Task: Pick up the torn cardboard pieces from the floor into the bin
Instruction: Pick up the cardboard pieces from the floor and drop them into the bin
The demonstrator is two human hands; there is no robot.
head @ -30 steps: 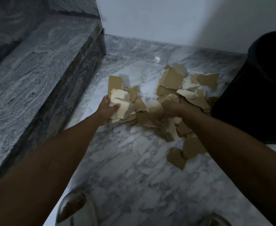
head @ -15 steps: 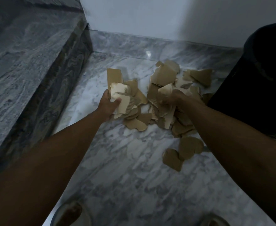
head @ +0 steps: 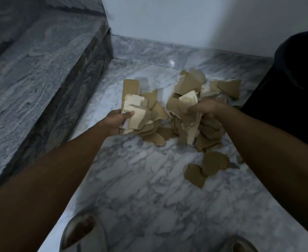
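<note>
Torn cardboard pieces (head: pixel 200 135) heaped on the white marble floor (head: pixel 140 188), in the corner under the pale wall (head: pixel 167 19). Far left: grey stone step (head: pixel 31 73) along the floor's edge. Next, left hand (head: pixel 116 121), fingers curled round a stack of cardboard scraps (head: pixel 137 113), thumb pressed on the pale top sheet, stack lifted above the pieces beneath. At centre, brown scraps overlapping on the floor between the two hands. Right hand (head: pixel 207 110) closed on a second bunch of torn pieces (head: pixel 187 110), a pale strip hanging below the fist. Below it, two rounded brown scraps (head: pixel 206 169) lying apart from the heap. Far right: black bin (head: pixel 295 84), just beside the pile. Bottom edge: toes of two sandals (head: pixel 80 233).
</note>
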